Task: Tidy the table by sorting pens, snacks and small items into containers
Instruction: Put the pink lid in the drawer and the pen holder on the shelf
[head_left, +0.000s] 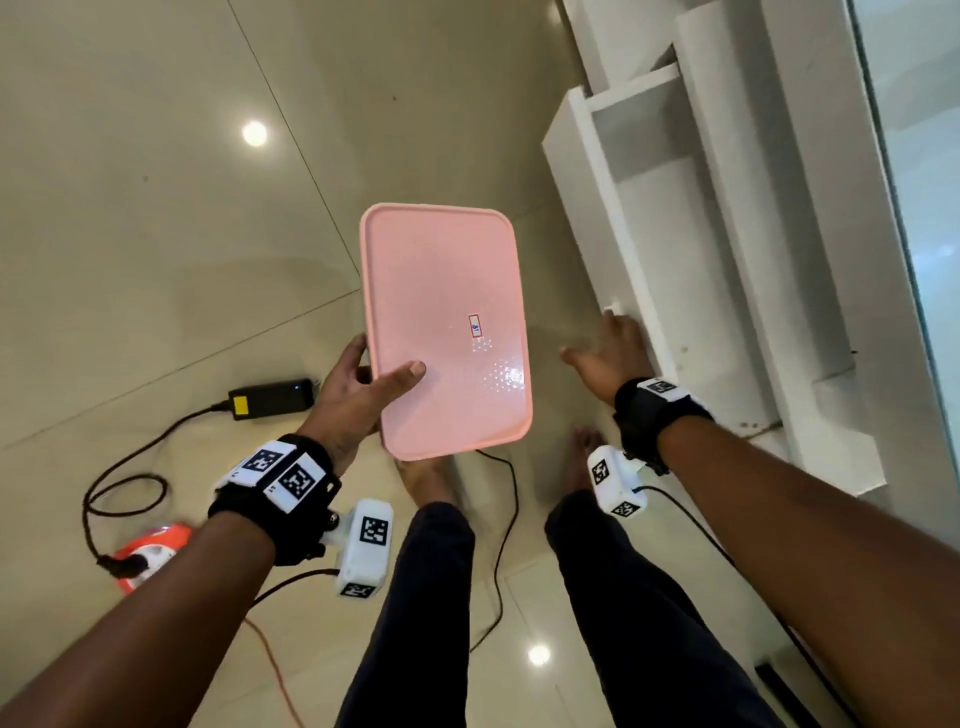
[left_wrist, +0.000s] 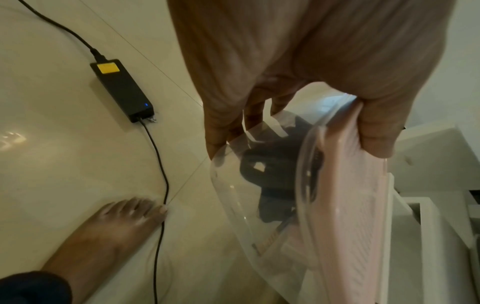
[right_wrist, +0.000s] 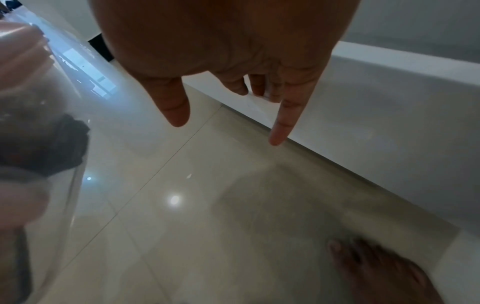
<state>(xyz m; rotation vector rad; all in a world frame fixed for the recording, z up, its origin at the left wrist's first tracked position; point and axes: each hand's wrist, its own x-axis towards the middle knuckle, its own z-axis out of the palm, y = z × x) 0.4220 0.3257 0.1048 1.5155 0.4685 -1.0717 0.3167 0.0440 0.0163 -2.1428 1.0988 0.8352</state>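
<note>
A clear plastic box with a pink lid (head_left: 444, 327) hangs in the air over the floor. My left hand (head_left: 363, 387) grips its near left corner, thumb on top of the lid and fingers underneath. In the left wrist view the pink lid (left_wrist: 350, 205) sits on the transparent box wall (left_wrist: 233, 185), and a dark item shows through it. My right hand (head_left: 605, 351) is empty, fingers loosely spread, to the right of the box and next to a white shelf unit (head_left: 670, 249). In the right wrist view the right hand's fingers (right_wrist: 281, 121) point down at the floor.
A black power adapter (head_left: 272, 399) with its cable lies on the tiled floor at left, near an orange and white extension reel (head_left: 150, 553). Another black cable (head_left: 506, 525) runs between my bare feet. The white shelf unit stands along the right side.
</note>
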